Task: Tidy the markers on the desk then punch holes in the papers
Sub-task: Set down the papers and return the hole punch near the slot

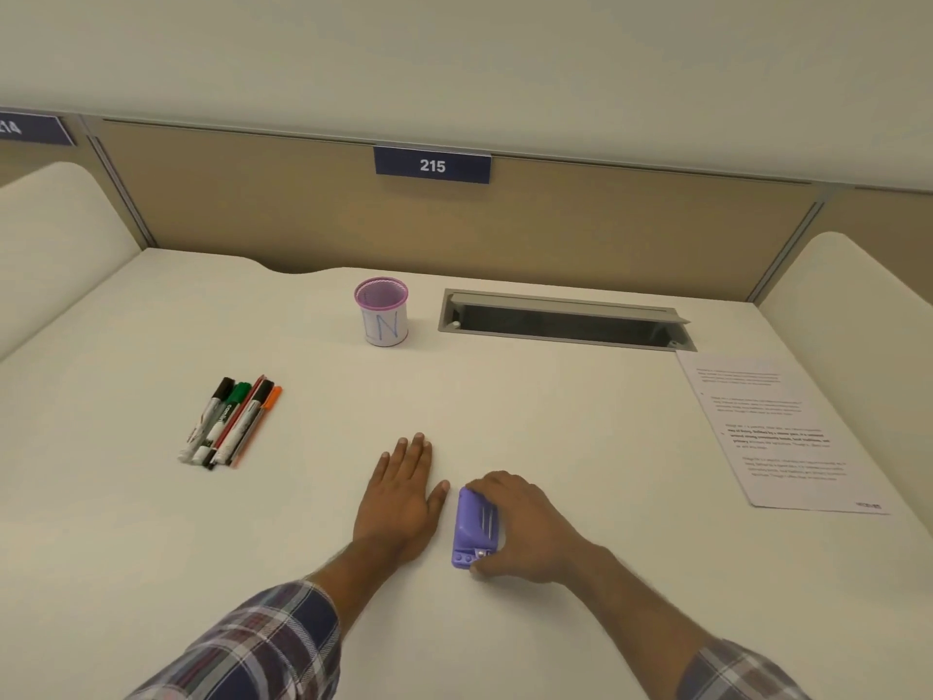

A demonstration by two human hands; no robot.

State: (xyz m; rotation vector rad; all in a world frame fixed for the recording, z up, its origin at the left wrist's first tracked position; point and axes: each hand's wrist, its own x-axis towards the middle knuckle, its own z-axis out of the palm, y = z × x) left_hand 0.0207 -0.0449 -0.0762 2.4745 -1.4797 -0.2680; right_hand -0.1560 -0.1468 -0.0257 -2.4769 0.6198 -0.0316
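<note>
Several markers (229, 421) with black, green, red and orange caps lie side by side on the white desk (555, 421) at the left. A pink mesh pen cup (381, 311) with a paper label stands empty at the back centre. Printed papers (777, 431) lie flat at the right edge. My left hand (404, 492) rests flat on the desk, palm down, fingers apart, holding nothing. Just to its right, my right hand (525, 527) wraps around a purple hole punch (474, 527) that sits on the desk.
An open grey cable tray (565, 320) is set into the desk behind the papers, right of the cup. A tan partition with a sign reading 215 (432, 165) closes the back. Cream side panels (60, 229) border the desk on both sides.
</note>
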